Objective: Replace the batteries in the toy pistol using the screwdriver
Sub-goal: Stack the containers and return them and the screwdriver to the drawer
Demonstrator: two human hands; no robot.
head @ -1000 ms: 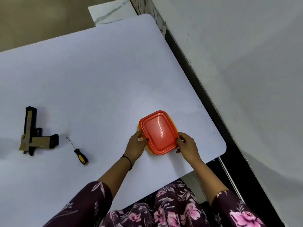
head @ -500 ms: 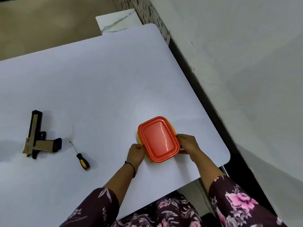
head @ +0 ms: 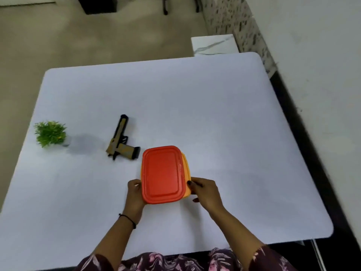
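Hands, left (head: 134, 198) and right (head: 207, 192), each keep a closed grip on a red-lidded container (head: 163, 174) above the white surface (head: 234, 124). Toy pistol (head: 121, 139) lies untouched just left of it; no screwdriver visible. Battery replacement seems barely begun.

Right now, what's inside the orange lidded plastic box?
Cannot tell: the opaque red-orange lid is shut over the yellow-orange plastic box, hiding its contents. The left hand and right hand hold its near corners.
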